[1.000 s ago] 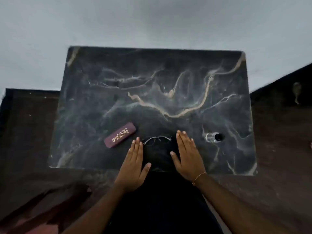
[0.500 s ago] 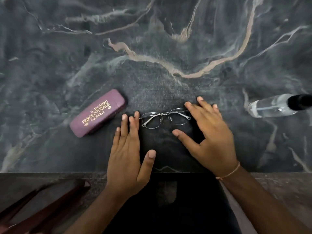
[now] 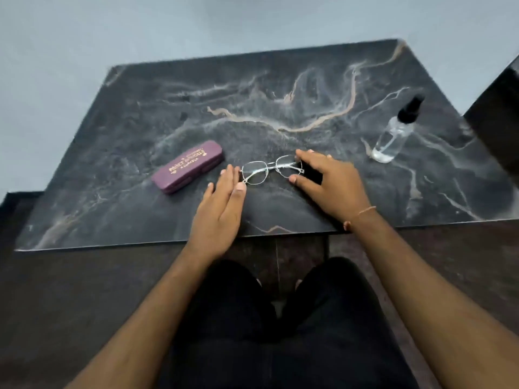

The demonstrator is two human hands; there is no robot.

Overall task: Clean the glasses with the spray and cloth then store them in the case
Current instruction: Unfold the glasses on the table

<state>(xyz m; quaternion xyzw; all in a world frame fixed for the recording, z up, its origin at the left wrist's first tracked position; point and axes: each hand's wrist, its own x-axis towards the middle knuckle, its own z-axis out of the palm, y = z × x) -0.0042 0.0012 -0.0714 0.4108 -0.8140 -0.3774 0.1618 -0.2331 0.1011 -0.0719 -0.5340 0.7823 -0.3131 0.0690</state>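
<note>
Thin metal-framed glasses (image 3: 255, 173) lie folded, lenses up, near the front middle of the black marble table (image 3: 134, 124). They rest on a dark cloth (image 3: 282, 202) that barely stands out from the stone. My left hand (image 3: 222, 200) lies flat with straight fingers, its thumb tip against the left lens rim. My right hand (image 3: 332, 186) is spread over the right lens, index tip at the top of the rim and thumb just below it. A closed maroon case (image 3: 188, 165) with gold lettering sits to the left. A clear spray bottle (image 3: 391, 137) with a black cap stands at the right.
The table's front edge runs just behind my wrists. My legs in black trousers (image 3: 280, 332) are below it. A dark block (image 3: 498, 119) rises past the table's right side. A grey wall (image 3: 196, 23) lies beyond the far edge.
The view has pulled back and tilted. Both hands have slid forward from the cloth to the two ends of the glasses. The bottle now appears upright at the right.
</note>
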